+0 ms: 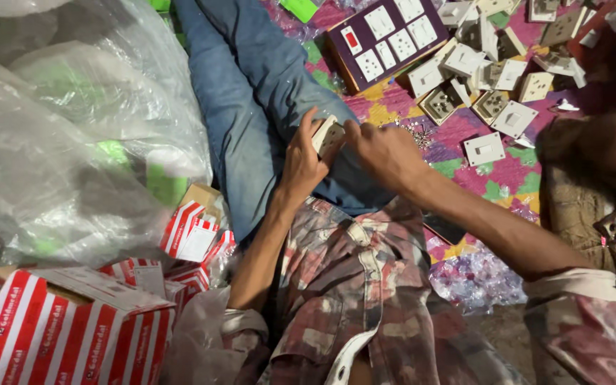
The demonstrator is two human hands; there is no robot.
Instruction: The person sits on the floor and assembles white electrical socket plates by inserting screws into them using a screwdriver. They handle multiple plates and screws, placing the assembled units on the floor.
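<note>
Hands, left hand (301,160) and right hand (383,151), gripping socket module (328,135) (over denim lap)

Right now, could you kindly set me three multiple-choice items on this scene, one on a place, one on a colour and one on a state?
1. Where does the purple switch board lie?
A. on the patterned mat beyond the hands
B. inside the clear plastic bag
C. on top of the striped boxes

2. What colours are the striped boxes at lower left?
A. blue and yellow
B. red and white
C. green and black

3. How is the small socket module held?
A. it lies untouched on the mat
B. by the right hand alone
C. between both hands, over the jeans-clad leg

Answers:
1 A, the board rests on the patterned mat near the loose white modules.
2 B, red and white stripes show.
3 C, the left hand and the right hand both grip it with their fingers.
</note>
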